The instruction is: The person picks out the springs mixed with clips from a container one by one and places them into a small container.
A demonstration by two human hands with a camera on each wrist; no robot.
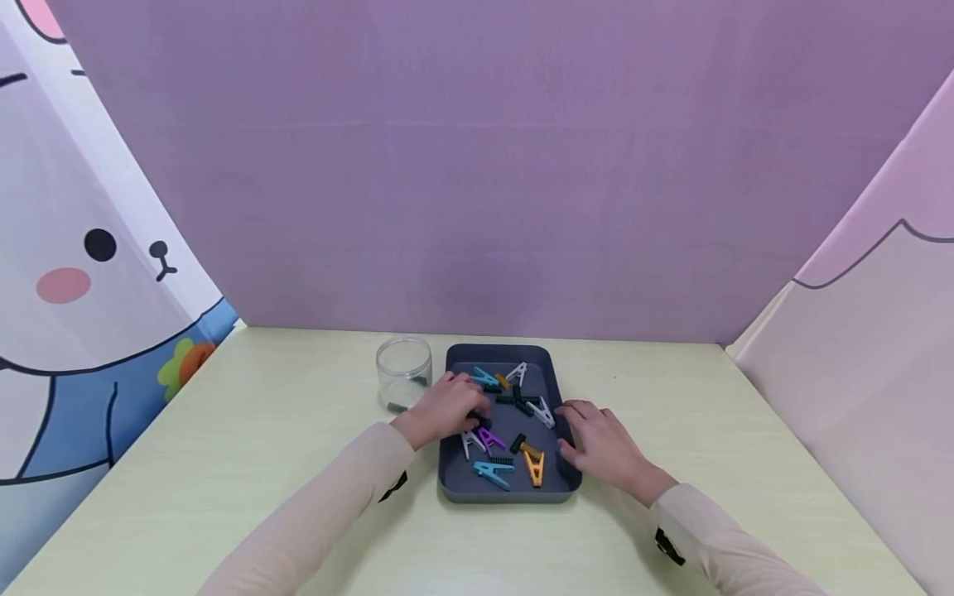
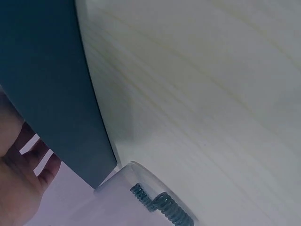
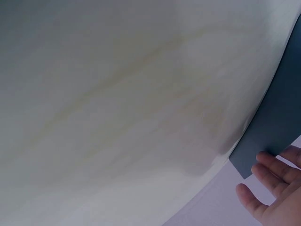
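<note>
My left hand (image 1: 450,407) reaches over the left side of a dark grey tray (image 1: 507,497), its fingers bent down by a small dark piece. I cannot tell whether they hold it. The tray wall hides the fingertips in the left wrist view. My right hand (image 1: 602,443) rests at the tray's right rim, fingers spread and loosely bent; these fingers (image 3: 273,165) show by the wall in the right wrist view. In the tray lie a purple clip (image 1: 489,440), a yellow clip (image 1: 533,468), a blue clip (image 1: 493,473), a white clip (image 1: 542,413) and several dark green coils (image 1: 501,461).
A clear round jar (image 1: 382,377) stands left of the tray's far end, close to it. Dark green coils (image 2: 173,210) lie inside the jar. The pale tabletop (image 1: 320,397) ends at a purple cloth backdrop (image 1: 477,207), with printed cloth on both sides.
</note>
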